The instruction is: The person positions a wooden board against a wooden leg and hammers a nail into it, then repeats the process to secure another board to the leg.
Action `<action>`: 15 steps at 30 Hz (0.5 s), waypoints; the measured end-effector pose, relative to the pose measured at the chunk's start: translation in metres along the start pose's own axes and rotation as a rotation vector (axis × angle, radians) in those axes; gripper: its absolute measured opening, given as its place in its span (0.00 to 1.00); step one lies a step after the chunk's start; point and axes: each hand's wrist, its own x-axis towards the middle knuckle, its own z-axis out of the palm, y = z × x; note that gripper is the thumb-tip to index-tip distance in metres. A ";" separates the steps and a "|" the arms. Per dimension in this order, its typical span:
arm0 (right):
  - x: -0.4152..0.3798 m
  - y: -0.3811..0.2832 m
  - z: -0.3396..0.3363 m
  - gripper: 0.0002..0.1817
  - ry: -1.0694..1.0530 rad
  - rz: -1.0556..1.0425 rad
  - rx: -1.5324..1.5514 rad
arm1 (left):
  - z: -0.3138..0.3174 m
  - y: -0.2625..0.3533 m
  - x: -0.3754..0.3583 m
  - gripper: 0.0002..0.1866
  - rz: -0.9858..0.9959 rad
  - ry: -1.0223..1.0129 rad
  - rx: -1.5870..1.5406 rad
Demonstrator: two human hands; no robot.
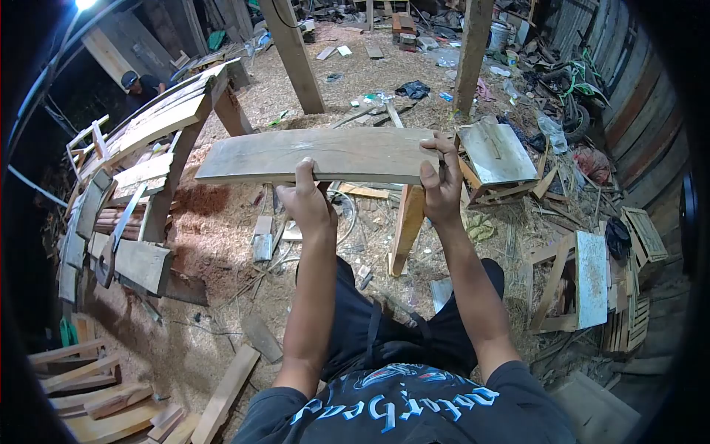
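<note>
A long, flat wooden board [347, 152] is held up crosswise in front of me, its broad face showing. My left hand [307, 196] grips its lower edge near the middle, thumb on the front face and the other fingers hidden behind. At the board's right end, my right hand [441, 177] is closed around the corner, with fingertips over the top and thumb on the face. Below the board, a wooden post [407, 229] slants down toward my knees.
A workbench [163, 192] with planks and a handsaw [111, 255] stands at left, another person [140, 87] behind it. Wood pieces [103, 407] lie lower left. A white-topped stool [499, 152] and a wooden frame [584, 281] stand at right. Two posts [296, 59] rise ahead. Shavings cover the floor.
</note>
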 end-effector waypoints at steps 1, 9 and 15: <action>-0.001 0.000 0.001 0.20 0.004 0.007 -0.008 | -0.006 -0.003 0.004 0.17 0.001 -0.013 0.007; -0.003 -0.006 0.003 0.21 0.034 0.004 0.011 | -0.008 0.004 -0.006 0.19 0.002 -0.072 0.005; -0.003 -0.013 -0.002 0.22 0.032 0.047 0.000 | -0.013 0.000 -0.014 0.20 0.054 -0.138 -0.010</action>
